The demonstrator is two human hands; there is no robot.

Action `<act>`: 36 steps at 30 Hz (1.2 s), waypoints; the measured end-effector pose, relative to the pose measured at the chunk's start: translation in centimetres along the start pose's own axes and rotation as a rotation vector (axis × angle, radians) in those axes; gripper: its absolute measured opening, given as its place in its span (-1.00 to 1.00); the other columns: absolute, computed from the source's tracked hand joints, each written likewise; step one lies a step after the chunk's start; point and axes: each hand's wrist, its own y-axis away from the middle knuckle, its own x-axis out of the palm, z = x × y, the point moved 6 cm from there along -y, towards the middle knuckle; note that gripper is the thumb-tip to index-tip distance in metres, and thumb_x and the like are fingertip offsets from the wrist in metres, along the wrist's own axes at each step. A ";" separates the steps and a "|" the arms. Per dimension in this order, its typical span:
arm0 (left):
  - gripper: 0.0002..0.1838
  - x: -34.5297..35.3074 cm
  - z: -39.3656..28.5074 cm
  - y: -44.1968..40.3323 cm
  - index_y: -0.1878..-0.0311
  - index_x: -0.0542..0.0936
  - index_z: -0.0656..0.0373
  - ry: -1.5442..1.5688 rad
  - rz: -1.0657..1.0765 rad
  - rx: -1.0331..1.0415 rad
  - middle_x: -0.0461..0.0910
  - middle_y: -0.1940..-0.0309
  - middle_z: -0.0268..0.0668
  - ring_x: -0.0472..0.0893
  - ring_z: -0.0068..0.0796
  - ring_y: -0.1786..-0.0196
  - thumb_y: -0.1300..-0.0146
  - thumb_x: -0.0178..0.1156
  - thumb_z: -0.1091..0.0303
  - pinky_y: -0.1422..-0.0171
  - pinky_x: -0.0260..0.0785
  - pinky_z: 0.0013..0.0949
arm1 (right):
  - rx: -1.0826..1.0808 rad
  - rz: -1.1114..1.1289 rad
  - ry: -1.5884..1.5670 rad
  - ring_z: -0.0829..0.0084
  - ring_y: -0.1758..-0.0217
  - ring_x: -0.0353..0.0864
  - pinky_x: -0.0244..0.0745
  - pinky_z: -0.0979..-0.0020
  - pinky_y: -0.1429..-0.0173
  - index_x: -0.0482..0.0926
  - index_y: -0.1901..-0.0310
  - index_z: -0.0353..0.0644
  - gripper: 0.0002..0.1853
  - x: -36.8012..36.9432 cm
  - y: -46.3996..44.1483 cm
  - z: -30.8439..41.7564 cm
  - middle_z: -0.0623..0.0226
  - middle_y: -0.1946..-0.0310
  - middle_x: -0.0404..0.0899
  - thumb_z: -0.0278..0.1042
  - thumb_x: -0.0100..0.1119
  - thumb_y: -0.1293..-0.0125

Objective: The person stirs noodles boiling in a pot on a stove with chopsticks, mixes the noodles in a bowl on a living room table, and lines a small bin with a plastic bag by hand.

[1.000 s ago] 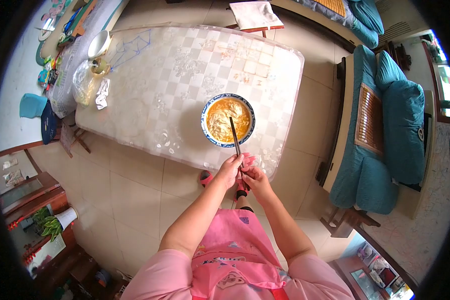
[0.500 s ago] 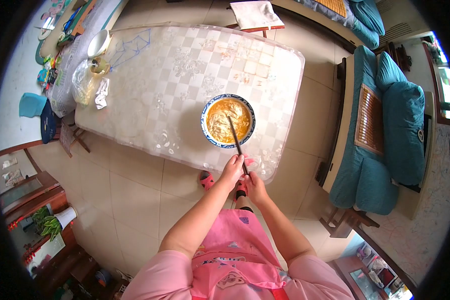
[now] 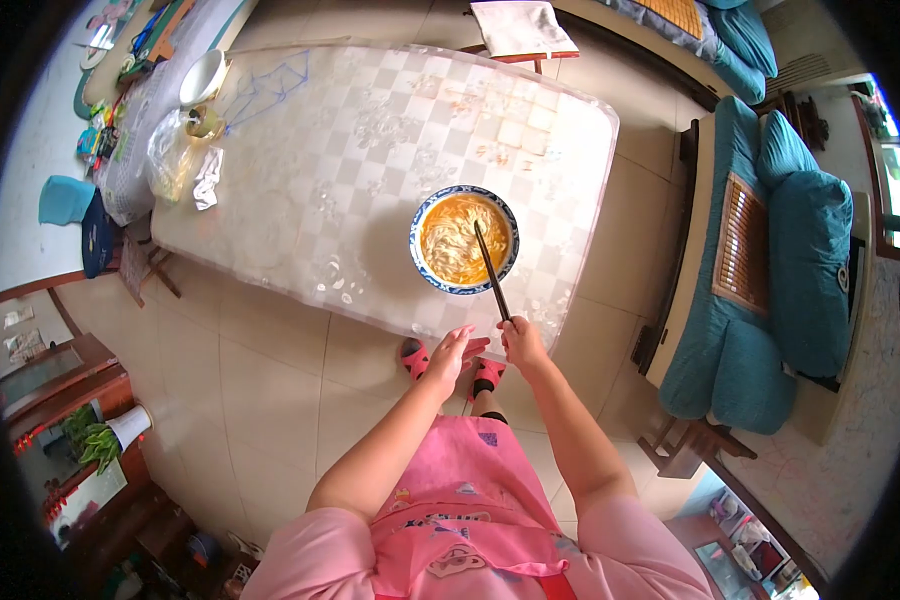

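Observation:
A blue-and-white patterned bowl [image 3: 415, 262] of noodles in orange broth [image 3: 458, 240] stands near the front right of the table. Dark chopsticks [image 3: 494, 275] slant into it, their tips among the noodles. My right hand [image 3: 523, 343] is closed around their upper end, just off the table's front edge. To its left, my left hand [image 3: 456, 356] holds nothing; its fingers are stretched out and apart from the chopsticks.
The table [image 3: 300, 190] has a checked, clear-edged cover. At its far left are a white bowl [image 3: 203, 78], a plastic bag [image 3: 169, 160] and a crumpled tissue [image 3: 208, 178]. A teal-covered sofa [image 3: 735, 250] stands to the right, and a cloth-topped stool [image 3: 518, 28] behind.
My left hand has let go of the chopsticks and moved down and left, its fingers opening. My right hand has shifted up and right, still holding them.

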 end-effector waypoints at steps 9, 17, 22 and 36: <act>-0.56 -1.3 0.5 0.8 -0.24 0.36 -0.02 0.051 -0.057 -0.033 0.62 0.00 -0.38 0.54 -0.59 -0.01 -0.44 -0.15 -0.04 -0.01 0.24 -0.41 | -0.305 -0.006 0.413 -0.13 0.21 0.56 0.42 0.06 0.14 0.54 0.20 -0.32 -0.75 0.4 5.1 2.4 -0.16 0.36 0.57 -0.30 -0.04 -0.33; -0.58 -2.0 1.4 1.1 -0.21 0.38 -0.07 0.101 -0.052 -0.030 0.60 -0.02 -0.36 0.53 -0.53 -0.06 -0.42 -0.12 -0.05 -0.05 0.24 -0.35 | -0.371 -0.112 0.483 0.09 0.42 0.57 0.42 0.20 0.30 0.53 0.23 -0.29 -0.78 -0.1 5.1 2.9 0.04 0.53 0.53 -0.32 -0.05 -0.36; -0.59 -2.2 1.9 1.1 -0.20 0.39 -0.08 0.128 -0.053 -0.034 0.61 -0.01 -0.37 0.54 -0.54 -0.04 -0.43 -0.13 -0.04 -0.02 0.25 -0.36 | -0.443 -0.184 0.455 0.09 0.44 0.55 0.41 0.19 0.31 0.51 0.23 -0.28 -0.83 -0.9 6.1 2.2 0.06 0.54 0.52 -0.37 -0.04 -0.35; -0.59 -3.3 2.4 1.2 -0.21 0.37 -0.05 0.150 -0.071 -0.012 0.61 0.01 -0.29 0.55 -0.49 -0.03 -0.43 -0.15 -0.02 -0.01 0.29 -0.36 | -0.120 0.000 -0.196 0.66 0.54 0.36 0.32 0.55 0.49 0.49 0.17 -0.18 -0.80 1.0 -3.2 -0.2 0.47 0.53 0.41 -0.29 -0.12 -0.45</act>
